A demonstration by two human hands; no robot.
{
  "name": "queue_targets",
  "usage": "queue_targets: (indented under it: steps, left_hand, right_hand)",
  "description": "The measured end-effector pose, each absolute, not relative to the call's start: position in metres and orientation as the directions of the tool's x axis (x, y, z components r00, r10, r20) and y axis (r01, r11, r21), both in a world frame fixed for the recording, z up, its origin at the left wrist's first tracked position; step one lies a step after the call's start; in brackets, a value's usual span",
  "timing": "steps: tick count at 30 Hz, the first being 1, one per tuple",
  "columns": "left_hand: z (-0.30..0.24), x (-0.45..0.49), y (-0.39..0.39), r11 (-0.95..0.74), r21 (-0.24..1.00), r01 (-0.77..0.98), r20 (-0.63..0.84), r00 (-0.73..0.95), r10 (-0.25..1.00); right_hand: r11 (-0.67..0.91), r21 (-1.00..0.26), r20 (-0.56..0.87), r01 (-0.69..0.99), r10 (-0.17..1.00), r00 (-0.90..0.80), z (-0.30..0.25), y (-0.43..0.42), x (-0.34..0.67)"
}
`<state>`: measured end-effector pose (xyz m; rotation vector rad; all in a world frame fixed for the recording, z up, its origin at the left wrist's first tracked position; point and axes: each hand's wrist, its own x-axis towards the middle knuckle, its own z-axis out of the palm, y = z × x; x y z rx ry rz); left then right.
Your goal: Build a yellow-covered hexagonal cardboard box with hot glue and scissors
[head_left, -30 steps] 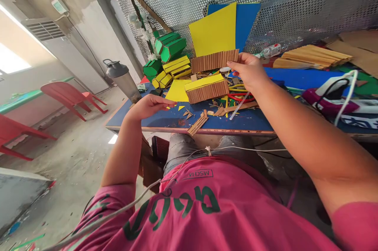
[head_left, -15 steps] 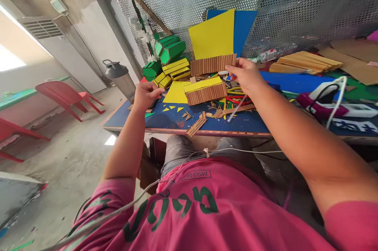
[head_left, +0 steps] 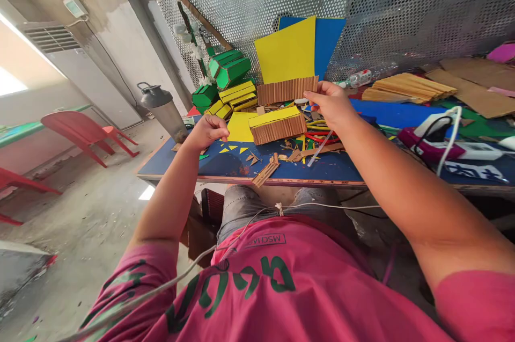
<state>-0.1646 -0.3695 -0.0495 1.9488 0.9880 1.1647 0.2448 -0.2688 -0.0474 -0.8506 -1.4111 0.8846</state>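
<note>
The left hand [head_left: 209, 131], flat a second ago, is now curling beside the low yellow sheet [head_left: 240, 128]; I cannot tell whether it is gripping anything. The right hand [head_left: 328, 101] is pinching the cardboard strip [head_left: 286, 91] above the tabletop [head_left: 217, 166], seemingly working alone.

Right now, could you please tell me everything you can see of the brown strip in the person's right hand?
The brown strip is long, narrow and roughly rectangular, with ridges running across its width; it looks like corrugated cardboard. It stands on its long side, ridged face toward the camera, sloping slightly up to the right, where the right grip pinches its end. It appears just beyond the yellow-topped box. Its back is hidden, and whether its lower edge touches anything is unclear.
</note>
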Motion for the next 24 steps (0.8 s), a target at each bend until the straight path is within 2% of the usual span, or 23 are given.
queue_targets:
  steps: [3,8,13,16,24]
  left_hand:
    - [-0.050,-0.153,-0.372,-0.408,0.881,0.240,0.341,0.277,0.898]
    - [-0.056,-0.152,-0.373,-0.420,0.903,0.089,0.385,0.262,0.885]
    - [-0.057,-0.158,-0.370,-0.272,0.950,0.155,0.235,0.222,0.946]
    - [-0.056,-0.156,-0.369,-0.223,0.966,0.131,0.188,0.234,0.954]
    - [-0.062,-0.141,-0.373,-0.269,0.960,0.074,0.232,0.322,0.918]
  right_hand:
    - [0.429,-0.903,0.429,-0.003,0.903,-0.032,-0.046,-0.271,0.244]
    - [0.442,-0.897,0.443,-0.023,0.896,-0.037,-0.048,-0.269,0.243]
    - [0.457,-0.886,0.460,-0.080,0.888,-0.020,-0.052,-0.264,0.245]
    - [0.447,-0.890,0.450,-0.090,0.893,-0.018,-0.052,-0.264,0.246]
    - [0.444,-0.893,0.446,-0.071,0.895,-0.023,-0.050,-0.266,0.245]
